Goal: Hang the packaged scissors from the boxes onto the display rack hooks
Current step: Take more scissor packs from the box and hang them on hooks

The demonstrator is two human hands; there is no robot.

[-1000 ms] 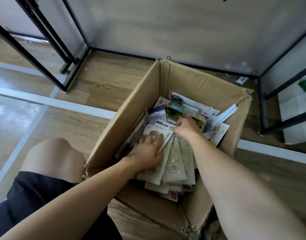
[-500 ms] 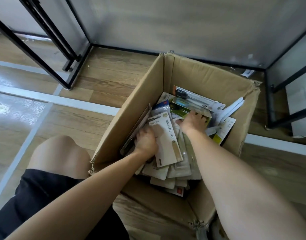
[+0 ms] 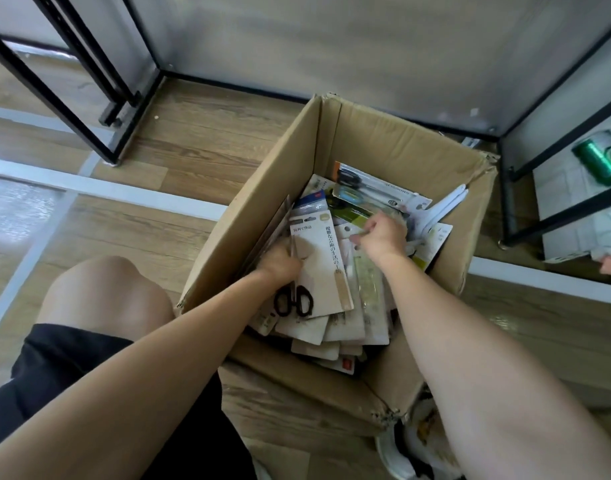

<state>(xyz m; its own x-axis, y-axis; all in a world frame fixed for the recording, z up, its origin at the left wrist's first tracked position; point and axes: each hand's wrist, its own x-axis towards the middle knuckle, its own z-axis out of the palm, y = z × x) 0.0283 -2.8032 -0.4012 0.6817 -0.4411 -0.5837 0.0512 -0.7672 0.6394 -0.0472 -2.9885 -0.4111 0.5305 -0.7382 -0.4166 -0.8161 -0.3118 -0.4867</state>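
Left hand, frame centre: fingers curl round the left edge of a beige scissors package, whose black handles now show below the wrist; a second ago this hand lay flat on the pile. Right hand: thumb and fingers pinch the top of a neighbouring card in the stack. Both packages lie inside the cardboard box, walls rising close on the left and far sides. Black rack legs stand at upper left on the wooden floor.
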